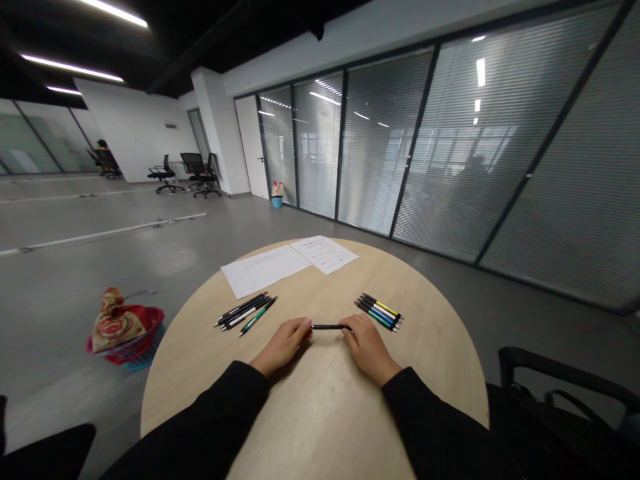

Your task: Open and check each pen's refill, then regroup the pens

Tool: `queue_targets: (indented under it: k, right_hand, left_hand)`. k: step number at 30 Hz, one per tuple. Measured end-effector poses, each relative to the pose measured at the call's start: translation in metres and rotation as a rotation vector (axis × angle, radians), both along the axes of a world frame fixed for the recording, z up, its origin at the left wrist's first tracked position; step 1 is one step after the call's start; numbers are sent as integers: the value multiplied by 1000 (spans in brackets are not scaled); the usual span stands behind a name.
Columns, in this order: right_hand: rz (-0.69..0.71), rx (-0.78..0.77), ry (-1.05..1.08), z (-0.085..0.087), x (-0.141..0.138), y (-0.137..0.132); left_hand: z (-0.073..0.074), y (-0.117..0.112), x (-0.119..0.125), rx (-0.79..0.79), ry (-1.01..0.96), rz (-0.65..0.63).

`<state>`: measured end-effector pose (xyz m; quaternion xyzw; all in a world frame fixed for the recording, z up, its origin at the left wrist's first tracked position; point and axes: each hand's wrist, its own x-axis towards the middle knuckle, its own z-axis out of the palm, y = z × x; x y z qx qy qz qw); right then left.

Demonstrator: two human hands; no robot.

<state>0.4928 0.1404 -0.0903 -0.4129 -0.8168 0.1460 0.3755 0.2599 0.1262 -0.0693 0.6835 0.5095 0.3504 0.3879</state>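
A black pen lies level between my two hands, just over the near middle of the round table. My left hand pinches its left end, and my right hand has its fingers closed on the right end. Left of my left hand is a loose pile of pens, mostly black and white, with a green pen at its right side. Beyond my right hand several pens lie side by side in a row, with yellow, white, blue and green barrels.
Two printed paper sheets lie at the table's far edge. On the floor at left stands a basket holding a paper bag. A black chair is close at right. Glass partitions with blinds line the far side.
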Motion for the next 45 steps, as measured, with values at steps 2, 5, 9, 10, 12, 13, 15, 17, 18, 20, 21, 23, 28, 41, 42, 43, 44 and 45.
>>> queue_targets:
  k: [2,5,9,10,12,13,15,17,18,20,21,23,28,41,42,43,44,45]
  right_hand:
    - [2,-1,-5,0,0,0]
    - [4,-2,-9,1,0,-1]
    - [1,-6,14,0,0,-1]
    - [2,-7,18,0,0,-2]
    - [5,-8,21,1,0,-2]
    - [7,-9,21,1,0,-2]
    - [5,-15,19,3,0,-2]
    - [1,-23,20,4,-1,-2]
    - [0,-28,20,4,-1,-3]
    - [4,-46,19,4,-2,-4]
    - [7,-61,18,4,-2,-4]
    - [19,-93,19,4,-3,-6]
    - [154,-63,-24,8,-11,-18]
    - [276,128,-370,13,-30,-44]
    - [269,136,-380,13,-30,-44]
    - [265,143,-390,13,-30,-44]
    - [262,152,-398,14,-30,-44]
    - [262,161,-407,14,-31,-44]
  left_hand:
    - [0,1,0,6,28,0]
    - [0,1,0,9,45,-1]
    - [1,0,-2,41,9,-20]
    - [1,0,-2,49,-2,-27]
    - [2,-1,-3,57,-26,-36]
    - [2,-1,-3,54,-38,-40]
    - [2,-1,-3,43,-58,-47]
    - [1,0,-3,33,-79,-47]
    - [1,0,-3,32,-96,-41]
    - [1,0,-1,31,-150,-8]
    - [2,0,0,26,-184,23]
    - [3,0,1,8,-255,107]
    - [6,2,1,-18,-406,327]
    - [2,2,4,-149,-552,129]
    - [2,1,5,-158,-542,98]
    - [2,0,6,-167,-532,75]
    - [3,-1,7,-173,-524,60]
    - [3,-2,8,-177,-519,47]
